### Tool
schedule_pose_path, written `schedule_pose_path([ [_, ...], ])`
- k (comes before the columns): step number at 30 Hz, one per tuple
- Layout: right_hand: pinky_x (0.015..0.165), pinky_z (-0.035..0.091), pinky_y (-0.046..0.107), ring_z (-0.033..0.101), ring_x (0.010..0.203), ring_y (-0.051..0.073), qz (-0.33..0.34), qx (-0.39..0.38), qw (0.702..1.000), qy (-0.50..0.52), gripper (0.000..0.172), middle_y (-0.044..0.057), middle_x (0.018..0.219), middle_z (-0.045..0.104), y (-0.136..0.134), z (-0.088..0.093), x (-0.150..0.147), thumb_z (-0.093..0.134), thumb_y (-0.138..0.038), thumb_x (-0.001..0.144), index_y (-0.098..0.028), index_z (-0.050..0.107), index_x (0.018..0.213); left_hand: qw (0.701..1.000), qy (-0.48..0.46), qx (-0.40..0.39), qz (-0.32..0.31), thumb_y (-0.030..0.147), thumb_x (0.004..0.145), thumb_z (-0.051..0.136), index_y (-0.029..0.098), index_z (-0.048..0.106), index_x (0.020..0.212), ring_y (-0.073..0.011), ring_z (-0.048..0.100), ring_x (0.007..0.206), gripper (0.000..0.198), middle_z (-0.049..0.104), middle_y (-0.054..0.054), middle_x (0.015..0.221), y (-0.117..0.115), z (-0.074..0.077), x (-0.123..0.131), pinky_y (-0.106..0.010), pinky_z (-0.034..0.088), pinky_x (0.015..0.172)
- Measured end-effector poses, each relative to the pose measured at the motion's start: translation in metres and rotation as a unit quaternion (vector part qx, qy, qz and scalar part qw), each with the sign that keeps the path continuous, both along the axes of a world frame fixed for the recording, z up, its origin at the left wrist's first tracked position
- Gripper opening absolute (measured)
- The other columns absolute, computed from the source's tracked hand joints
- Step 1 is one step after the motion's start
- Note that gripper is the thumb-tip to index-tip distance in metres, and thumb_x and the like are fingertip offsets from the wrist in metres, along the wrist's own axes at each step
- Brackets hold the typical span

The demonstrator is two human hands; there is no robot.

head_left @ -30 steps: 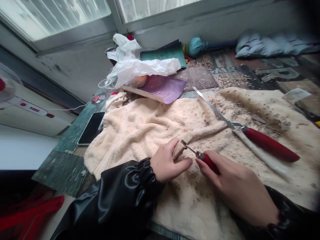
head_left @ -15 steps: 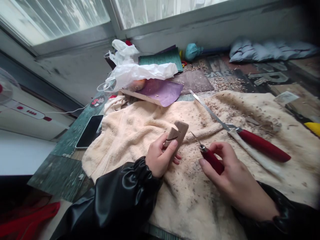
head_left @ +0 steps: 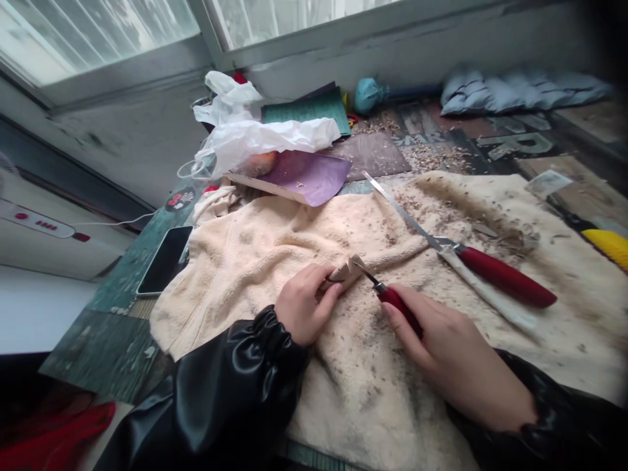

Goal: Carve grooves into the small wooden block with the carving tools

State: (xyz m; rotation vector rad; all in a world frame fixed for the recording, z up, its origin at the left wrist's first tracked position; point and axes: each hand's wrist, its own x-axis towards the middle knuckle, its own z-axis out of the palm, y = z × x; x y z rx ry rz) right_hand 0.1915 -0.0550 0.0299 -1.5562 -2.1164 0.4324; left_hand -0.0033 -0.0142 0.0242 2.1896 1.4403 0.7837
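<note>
My left hand is closed around a small pale wooden piece, pressing it down on a cream fleece cloth. My right hand grips a small carving tool with a red handle. Its thin metal tip touches the upper end of the wooden piece. Both arms wear shiny black sleeves. Wood shavings are scattered over the cloth around the hands.
A long saw with a red handle lies on the cloth to the right. A black phone lies at the left edge. Behind are a purple sheet, a white plastic bag, a green pad and a yellow object.
My left hand lowered the wooden piece from its raised, tilted pose back onto the cloth. My right hand brought the tool's tip against the piece again.
</note>
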Motion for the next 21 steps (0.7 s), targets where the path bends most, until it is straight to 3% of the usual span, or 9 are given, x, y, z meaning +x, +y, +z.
schedule_pose_path([
  [6,0.060,0.048,0.030,0.063,0.063,0.018,-0.010,-0.013,0.999,-0.051,0.026,0.005,0.075,0.064,-0.006,-0.007,-0.005,0.031,-0.032,0.096,-0.019,0.054,0.089,0.997,0.030,0.076,0.000,0.019,0.085,0.054,0.013,0.060,0.101,-0.0191,0.063,0.078,0.017,0.067,-0.008,0.087,-0.002,-0.007,0.003,-0.032,0.054,0.072],
  [9,0.055,0.045,0.030,0.062,0.058,0.019,-0.034,0.000,0.995,-0.090,0.028,0.003,0.068,0.060,-0.009,-0.009,-0.009,0.029,-0.033,0.096,-0.019,0.051,0.085,0.992,0.047,0.116,-0.004,0.017,0.086,0.051,0.012,0.059,0.100,-0.0195,0.063,0.079,0.016,0.065,-0.009,0.086,-0.004,-0.008,0.006,-0.032,0.054,0.072],
  [17,0.037,0.028,0.024,0.054,0.039,0.014,-0.047,0.062,0.969,-0.236,0.025,0.001,0.059,0.053,-0.013,-0.007,-0.021,0.031,-0.024,0.095,-0.018,0.048,0.078,0.992,0.068,0.102,0.009,0.018,0.087,0.048,0.014,0.059,0.096,-0.0181,0.061,0.075,0.014,0.063,-0.007,0.083,-0.007,-0.008,0.012,-0.030,0.052,0.068],
  [21,0.036,0.024,0.023,0.058,0.041,0.017,-0.066,-0.004,0.951,-0.304,0.024,0.004,0.060,0.055,-0.011,-0.003,-0.030,0.034,-0.023,0.095,-0.016,0.051,0.079,0.990,0.094,0.108,0.017,0.018,0.087,0.048,0.013,0.060,0.094,-0.0174,0.059,0.069,0.015,0.061,-0.006,0.079,-0.008,-0.007,0.014,-0.028,0.051,0.062],
])
